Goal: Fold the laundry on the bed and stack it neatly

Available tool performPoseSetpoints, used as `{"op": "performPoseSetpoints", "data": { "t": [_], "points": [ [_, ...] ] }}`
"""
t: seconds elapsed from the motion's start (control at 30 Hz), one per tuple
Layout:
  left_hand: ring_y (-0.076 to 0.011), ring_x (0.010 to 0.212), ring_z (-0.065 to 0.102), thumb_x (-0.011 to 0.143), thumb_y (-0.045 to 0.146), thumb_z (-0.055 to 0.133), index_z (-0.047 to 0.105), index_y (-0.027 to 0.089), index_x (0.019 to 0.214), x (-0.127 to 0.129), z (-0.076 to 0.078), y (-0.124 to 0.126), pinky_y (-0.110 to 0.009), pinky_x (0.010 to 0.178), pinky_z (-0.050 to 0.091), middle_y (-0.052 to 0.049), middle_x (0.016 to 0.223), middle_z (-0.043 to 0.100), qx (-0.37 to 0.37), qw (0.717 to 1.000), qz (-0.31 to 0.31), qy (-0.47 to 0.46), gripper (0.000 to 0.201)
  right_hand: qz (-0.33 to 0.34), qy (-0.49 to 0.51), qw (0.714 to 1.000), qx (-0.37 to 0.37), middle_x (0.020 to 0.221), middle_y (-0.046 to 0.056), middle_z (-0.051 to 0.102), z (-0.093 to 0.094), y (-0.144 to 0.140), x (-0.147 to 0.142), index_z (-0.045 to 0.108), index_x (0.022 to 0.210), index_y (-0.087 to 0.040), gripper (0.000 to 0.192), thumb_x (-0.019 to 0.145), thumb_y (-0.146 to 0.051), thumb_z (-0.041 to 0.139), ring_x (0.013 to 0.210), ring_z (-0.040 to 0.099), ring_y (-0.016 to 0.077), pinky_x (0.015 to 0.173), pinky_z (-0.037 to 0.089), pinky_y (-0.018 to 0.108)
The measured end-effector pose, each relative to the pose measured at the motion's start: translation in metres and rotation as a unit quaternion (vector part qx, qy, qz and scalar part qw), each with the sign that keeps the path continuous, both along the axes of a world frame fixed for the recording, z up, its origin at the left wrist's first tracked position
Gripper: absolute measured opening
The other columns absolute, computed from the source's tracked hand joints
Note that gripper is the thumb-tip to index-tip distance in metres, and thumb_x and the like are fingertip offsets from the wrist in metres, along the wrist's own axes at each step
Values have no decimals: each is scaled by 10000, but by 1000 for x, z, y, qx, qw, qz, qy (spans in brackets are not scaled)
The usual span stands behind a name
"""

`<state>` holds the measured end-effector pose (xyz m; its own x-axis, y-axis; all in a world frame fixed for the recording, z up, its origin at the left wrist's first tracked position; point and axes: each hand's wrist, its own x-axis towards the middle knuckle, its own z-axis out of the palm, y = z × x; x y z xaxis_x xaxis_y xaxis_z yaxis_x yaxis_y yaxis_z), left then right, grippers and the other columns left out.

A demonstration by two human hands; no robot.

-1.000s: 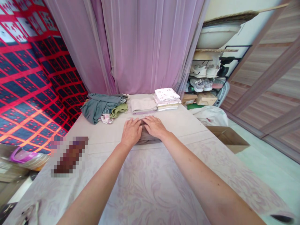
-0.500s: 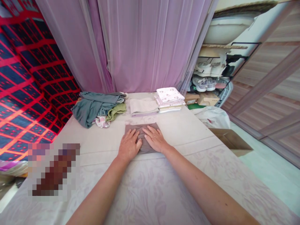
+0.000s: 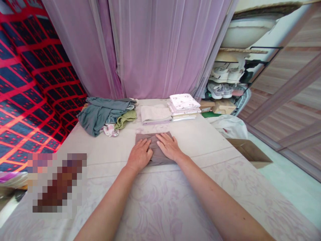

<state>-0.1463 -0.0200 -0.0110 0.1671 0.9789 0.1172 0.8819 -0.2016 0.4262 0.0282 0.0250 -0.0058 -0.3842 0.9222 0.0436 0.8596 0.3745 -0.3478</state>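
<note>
A brownish-grey folded cloth garment [image 3: 156, 156] lies flat on the pale flowered bedsheet [image 3: 150, 204] in front of me; its exact kind is hidden under my hands. My left hand [image 3: 139, 154] rests palm down on its left side, fingers stretched forward. On its right side my right hand [image 3: 168, 146] also presses flat, with the fingers spread toward the middle. Beyond the garment is a low folded beige stack [image 3: 155, 114]. Beside that, to the right, stands a taller pile of folded white and pink cloths [image 3: 185, 102].
A loose heap of clothes [image 3: 105, 113], dark green and olive, sits at the far left. Purple curtains [image 3: 155, 50] hang behind. On the right are a shoe rack [image 3: 227, 78] and an open cardboard box [image 3: 248, 152]. A red-and-black checked cloth [image 3: 37, 73] hangs left.
The view has shifted slightly, so everything sits a little further right. Both hands stay flat on the garment, the right one's fingers slightly nearer its far edge.
</note>
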Motion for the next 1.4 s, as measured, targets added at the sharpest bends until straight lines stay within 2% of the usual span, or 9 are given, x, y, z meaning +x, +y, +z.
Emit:
{"op": "performPoseSetpoints", "data": {
  "t": [0.23, 0.37, 0.47, 0.57, 0.7, 0.97, 1.07, 1.23, 1.4],
  "points": [
    [-272, 1360, 361, 864, 247, 411, 511, 135, 1355, 2, -8, 0, -431, 1151, 231, -109, 1430, 475, 24, 999, 18, -24, 513, -9, 22, 1000, 6, 1499, 46, 378, -9, -1, -3, 417, 1402, -297, 465, 976, -414, 270, 1395, 280, 203, 1113, 189, 560],
    [-240, 1395, 306, 879, 322, 437, 533, 165, 1333, -11, -1, 2, -403, 1172, 182, -78, 1449, 454, -31, 991, 9, -131, 490, -27, 87, 994, 57, 1439, 66, 464, 0, -4, 11, 510, 1340, -221, 452, 969, -337, 280, 1338, 383, 165, 1109, 288, 398],
    [-217, 1380, 340, 882, 377, 463, 552, 191, 1301, -27, 5, -3, -382, 1162, 215, -61, 1451, 456, -58, 955, 28, -290, 468, -97, 115, 985, 87, 1380, 91, 527, 3, -14, 36, 519, 1329, -155, 463, 945, -308, 311, 1275, 462, 167, 1063, 350, 306],
    [-237, 1273, 482, 845, 392, 548, 539, 175, 1283, -40, 8, -15, -385, 1057, 393, -101, 1376, 534, -71, 891, 143, -424, 489, -192, 79, 977, 40, 1236, 99, 632, 0, -29, 61, 535, 1309, -154, 462, 923, -349, 372, 1132, 577, 209, 953, 433, 324],
    [-242, 1070, 621, 786, 434, 656, 515, 152, 1271, -48, 12, -28, -327, 800, 541, -154, 1261, 607, -162, 834, 249, -466, 579, -224, 50, 973, -33, 1012, 45, 714, -3, -44, 73, 567, 1271, -223, 463, 908, -457, 401, 967, 645, 210, 796, 465, 301],
    [-283, 1029, 641, 692, 591, 689, 508, 176, 1298, -35, 26, -20, -328, 769, 513, -147, 1211, 646, -213, 893, 231, -323, 756, -173, 68, 983, -10, 831, 12, 713, -11, -47, 64, 606, 1188, -264, 421, 860, -496, 479, 803, 659, 199, 673, 450, 293],
    [-274, 1138, 588, 755, 584, 635, 496, 179, 1302, -25, 29, -22, -330, 849, 492, -149, 1292, 594, -188, 887, 229, -353, 694, -145, 138, 976, 90, 996, 67, 699, -19, -48, 64, 612, 1175, -209, 411, 872, -445, 467, 917, 641, 205, 772, 472, 313],
    [-243, 1169, 568, 872, 537, 501, 396, 203, 1377, -16, 21, -41, -349, 891, 489, -132, 1315, 574, -149, 868, 210, -424, 614, 49, 169, 957, 232, 1312, 121, 563, -15, -57, 38, 567, 1263, -203, 484, 823, -404, 575, 1213, 489, 265, 1002, 384, 420],
    [-242, 1163, 557, 816, 351, 591, 507, 163, 1243, -18, 1, -65, -382, 952, 472, -151, 1296, 556, 61, 904, 255, -337, 474, 82, 157, 967, 181, 1268, 86, 614, -7, -57, 11, 652, 1165, -243, 351, 827, -275, 565, 1186, 523, 263, 974, 415, 438]
  ]
}}
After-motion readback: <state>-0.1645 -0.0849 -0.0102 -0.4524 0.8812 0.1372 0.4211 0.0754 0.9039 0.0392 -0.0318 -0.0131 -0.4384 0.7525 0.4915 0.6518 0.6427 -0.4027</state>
